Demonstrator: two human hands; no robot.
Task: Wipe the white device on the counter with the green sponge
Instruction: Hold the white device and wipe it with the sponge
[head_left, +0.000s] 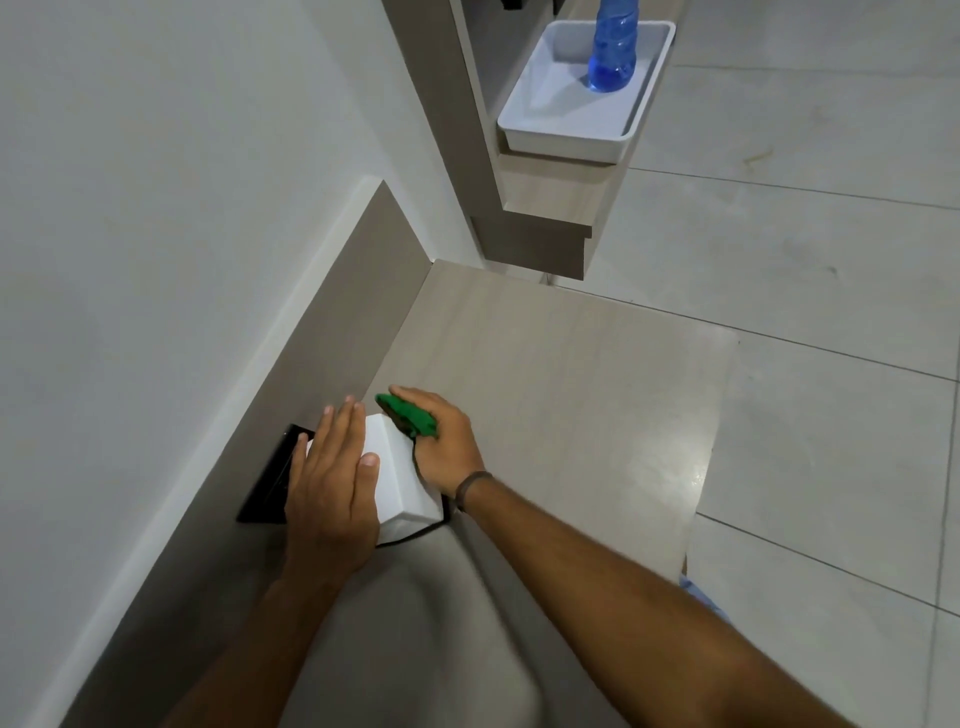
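Observation:
The white device (397, 467) is a boxy block standing on the beige counter (561, 374) close to the back panel. My left hand (332, 478) lies flat over its top and left side, holding it. My right hand (441, 441) grips the green sponge (408, 413) and presses it against the device's far right face. A dark band circles my right wrist. A black cable shows under the device's near corner.
A black wall socket plate (270, 480) sits on the back panel behind the device. On a shelf at the top stands a white tray (566, 137) with a blue bottle (615, 49) in it. The counter's right edge drops to the tiled floor (831, 312).

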